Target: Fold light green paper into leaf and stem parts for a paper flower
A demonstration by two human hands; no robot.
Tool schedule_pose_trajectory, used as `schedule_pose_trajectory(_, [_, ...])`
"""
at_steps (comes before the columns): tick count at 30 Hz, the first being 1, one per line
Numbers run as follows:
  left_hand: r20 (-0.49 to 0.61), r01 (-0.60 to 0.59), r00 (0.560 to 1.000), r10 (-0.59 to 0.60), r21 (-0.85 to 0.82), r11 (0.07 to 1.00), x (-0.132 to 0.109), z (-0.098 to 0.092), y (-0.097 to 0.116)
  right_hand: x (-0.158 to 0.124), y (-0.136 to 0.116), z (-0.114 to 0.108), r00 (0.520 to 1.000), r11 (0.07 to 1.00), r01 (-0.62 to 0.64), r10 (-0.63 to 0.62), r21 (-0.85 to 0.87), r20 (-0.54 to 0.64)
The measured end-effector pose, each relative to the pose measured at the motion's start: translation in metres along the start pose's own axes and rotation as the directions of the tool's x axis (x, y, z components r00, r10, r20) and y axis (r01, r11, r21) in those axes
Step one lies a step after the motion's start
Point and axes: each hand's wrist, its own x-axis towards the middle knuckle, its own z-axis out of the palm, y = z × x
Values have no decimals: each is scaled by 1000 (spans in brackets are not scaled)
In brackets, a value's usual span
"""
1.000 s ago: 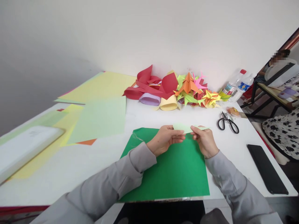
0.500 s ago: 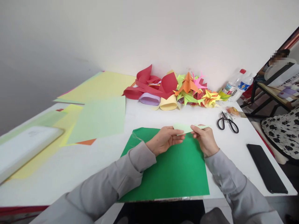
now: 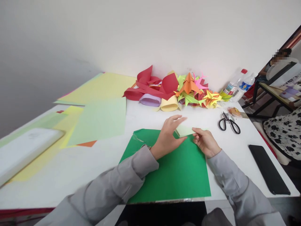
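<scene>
A small folded piece of pale green paper (image 3: 184, 131) is pinched at its right end between the thumb and fingers of my right hand (image 3: 205, 141). My left hand (image 3: 168, 135) is open beside its left end, thumb and fingers spread apart around it. Whether the left palm touches the paper is hidden. Both hands are raised over a large green sheet (image 3: 174, 175) lying at the table's front edge.
Black-handled scissors (image 3: 229, 123) and a black phone (image 3: 268, 169) lie to the right. Folded paper shapes (image 3: 189, 89) and two bottles (image 3: 244, 86) stand along the wall. Pale sheets (image 3: 101, 122) and a white box-like object (image 3: 30, 150) occupy the left. A person sits at far right.
My left hand has let go of the pale green paper and spread its fingers. The right hand keeps its pinch, and the paper now shows more of its face.
</scene>
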Motion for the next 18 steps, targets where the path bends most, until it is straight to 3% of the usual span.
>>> schedule_pose_trajectory(2, [55,-246,969,240,204,948,-2,0,-2,-4,4,3,1000,998,29,-29,-64,0])
schedule_pose_trajectory(4, [106,-383,924,368,281,880,-3,1,-4,-7,7,5,999,995,22,-20,-94,25])
schedule_pose_trajectory(8, [72,-438,898,435,247,864,-4,3,-6,-10,11,6,993,992,28,-14,-123,116])
schedule_pose_trajectory(12, [4,-310,950,312,112,944,-2,1,-3,-9,13,4,953,954,254,-220,-156,206])
schedule_pose_trajectory(15, [19,-85,996,87,-99,992,0,-1,3,-6,12,1,887,898,417,-368,-141,280])
schedule_pose_trajectory(18, [84,139,989,-119,-285,949,3,-3,8,-4,9,-1,821,844,514,-431,-156,373])
